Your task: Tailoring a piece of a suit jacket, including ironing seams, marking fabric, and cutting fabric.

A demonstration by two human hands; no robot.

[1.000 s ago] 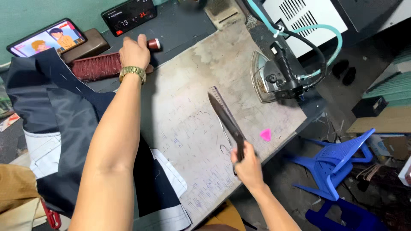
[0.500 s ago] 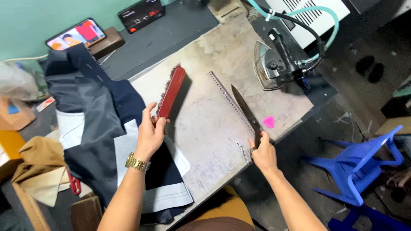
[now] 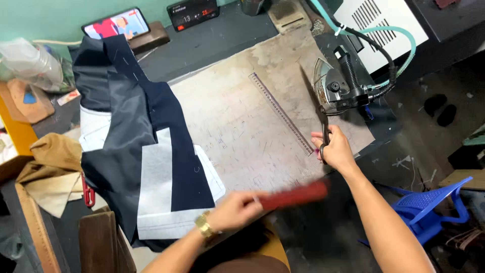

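Tightly, left hand (image 3: 233, 210) grips red block (image 3: 293, 195), right hand (image 3: 333, 149) scissors (image 3: 323, 129)

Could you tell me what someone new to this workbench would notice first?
Probably the blurred red block in the left hand near the table's front edge. Next, the steam iron at the right, with the right hand gripping scissors just below it. Dark blue fabric covers the left side.
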